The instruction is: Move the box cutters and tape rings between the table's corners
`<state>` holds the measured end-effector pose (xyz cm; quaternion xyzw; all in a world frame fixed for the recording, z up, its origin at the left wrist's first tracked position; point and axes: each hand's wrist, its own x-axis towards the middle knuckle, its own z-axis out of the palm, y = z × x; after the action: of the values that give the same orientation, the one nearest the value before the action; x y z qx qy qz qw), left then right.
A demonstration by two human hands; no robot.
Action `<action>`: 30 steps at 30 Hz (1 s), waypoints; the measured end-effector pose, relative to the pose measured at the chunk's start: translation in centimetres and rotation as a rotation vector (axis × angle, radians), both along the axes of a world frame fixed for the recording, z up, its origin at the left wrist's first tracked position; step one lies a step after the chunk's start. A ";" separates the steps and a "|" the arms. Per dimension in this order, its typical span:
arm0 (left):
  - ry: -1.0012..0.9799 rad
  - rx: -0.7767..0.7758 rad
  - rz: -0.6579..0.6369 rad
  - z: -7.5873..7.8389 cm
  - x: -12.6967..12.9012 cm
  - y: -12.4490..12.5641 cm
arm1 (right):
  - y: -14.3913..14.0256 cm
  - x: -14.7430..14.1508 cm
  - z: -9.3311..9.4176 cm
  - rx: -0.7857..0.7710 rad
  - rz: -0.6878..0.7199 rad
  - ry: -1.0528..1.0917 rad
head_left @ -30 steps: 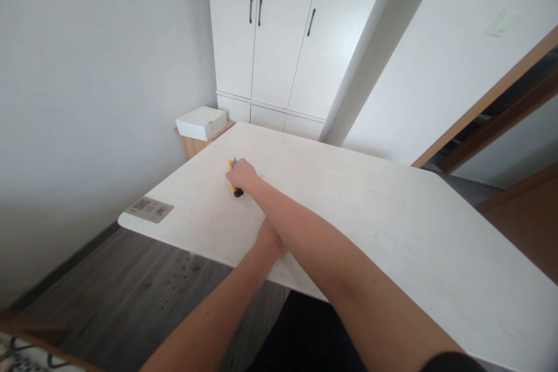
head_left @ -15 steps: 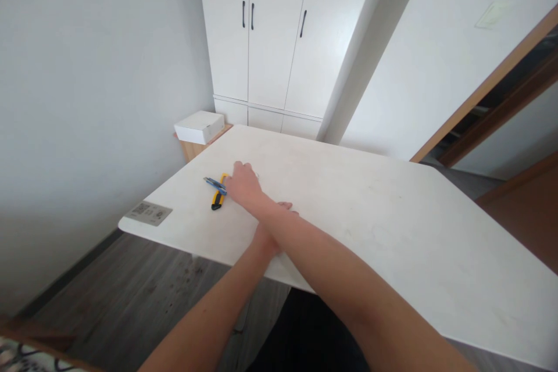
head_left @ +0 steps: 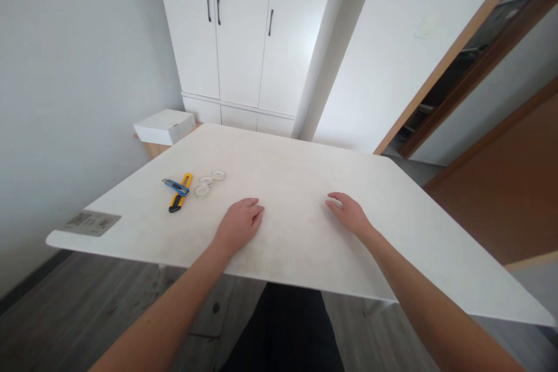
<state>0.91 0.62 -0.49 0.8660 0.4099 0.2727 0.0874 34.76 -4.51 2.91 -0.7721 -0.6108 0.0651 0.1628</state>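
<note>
Risk: the yellow-and-black utility knife (head_left: 180, 200) and the blue utility knife (head_left: 175, 186) lying crossed on the white rectangular tabletop (head_left: 392, 226) could cut a finger if a blade is out; blade state cannot be made out. Three small clear tape rolls (head_left: 206, 181) just beside them could roll if nudged. Left hand (head_left: 239, 225) rests flat, fingers extended, holding nothing, nearest the knives. Right hand (head_left: 350, 215) likewise lies spread and empty, well apart.

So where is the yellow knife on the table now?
The yellow knife lies on the table's left part, untouched, a blue cutter across its far end, small tape rolls right beside it.
</note>
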 end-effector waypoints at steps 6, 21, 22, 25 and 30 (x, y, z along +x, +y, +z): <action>0.011 0.006 0.002 -0.3 -0.2 0.4 | -5.4 1.2 -3.1 0.056 0.213 -0.171; 0.076 -0.002 -0.010 -1.3 -0.9 1.4 | -7.0 0.3 -2.6 -0.030 0.245 -0.155; 0.076 -0.001 -0.010 -1.3 -1.0 1.4 | -7.0 0.3 -2.5 -0.030 0.244 -0.153; 0.072 0.005 -0.008 -1.3 -1.0 1.4 | -7.1 0.3 -2.4 -0.033 0.245 -0.151; 0.063 0.003 -0.010 -1.1 -0.9 1.2 | -7.1 0.3 -2.4 -0.031 0.242 -0.162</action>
<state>0.01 1.83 -1.56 0.8764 0.4076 0.2454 0.0747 35.08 -11.62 0.53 -0.6979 -0.7096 0.0309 0.0921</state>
